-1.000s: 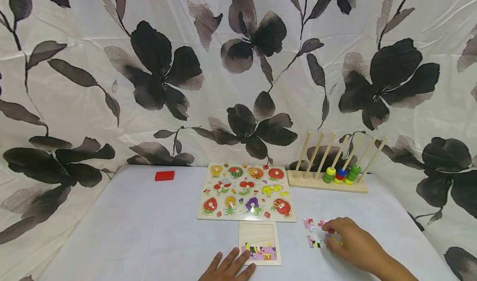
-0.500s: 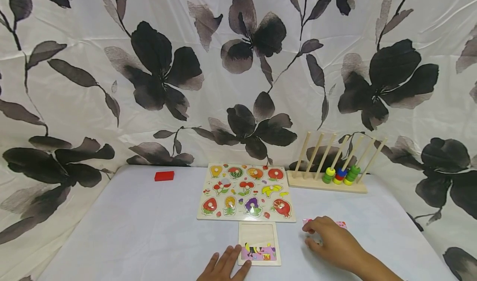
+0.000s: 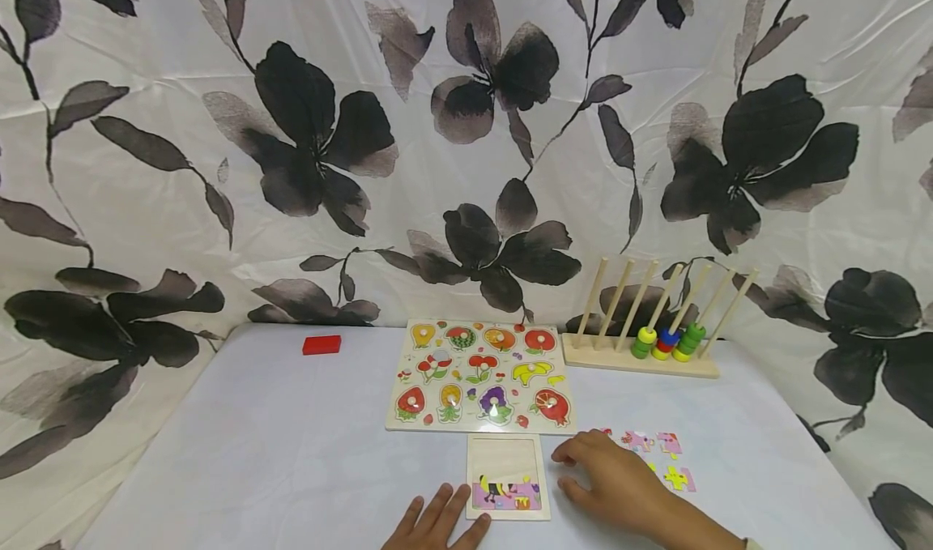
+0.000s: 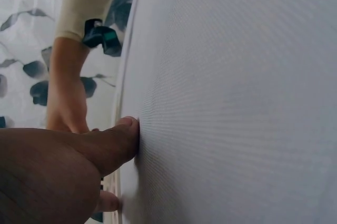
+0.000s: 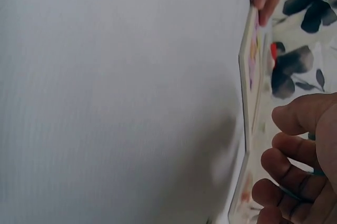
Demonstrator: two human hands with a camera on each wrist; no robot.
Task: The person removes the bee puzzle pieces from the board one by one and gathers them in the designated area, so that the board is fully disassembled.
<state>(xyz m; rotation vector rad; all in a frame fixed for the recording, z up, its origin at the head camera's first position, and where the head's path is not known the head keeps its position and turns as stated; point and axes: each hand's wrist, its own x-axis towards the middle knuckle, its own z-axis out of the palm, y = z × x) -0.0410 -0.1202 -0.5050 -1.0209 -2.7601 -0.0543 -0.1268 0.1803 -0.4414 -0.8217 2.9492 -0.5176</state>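
Note:
My left hand [image 3: 435, 520] rests on the table with its fingers spread, fingertips at the left edge of a small wooden puzzle frame [image 3: 545, 485]. Along the bottom of that frame lie joined puzzle pieces [image 3: 506, 493] with a bee and a honey pot. Just right of the frame hovers my right hand [image 3: 612, 481], thumb and fingers loosely bent. I see nothing between the fingers [image 5: 276, 162] in the right wrist view. Several loose pink and yellow puzzle pieces [image 3: 676, 477] lie beside and behind that hand, which partly covers them.
A fruit peg puzzle board [image 3: 481, 380] lies behind the frame. At the back right stands a wooden rack [image 3: 641, 360] with upright rods and coloured rings. A red block [image 3: 321, 345] sits at the back left, and floral cloth hangs behind the table.
My right hand has moved left from over the loose pieces to beside the frame, uncovering pieces on the right. My left hand has shifted slightly left.

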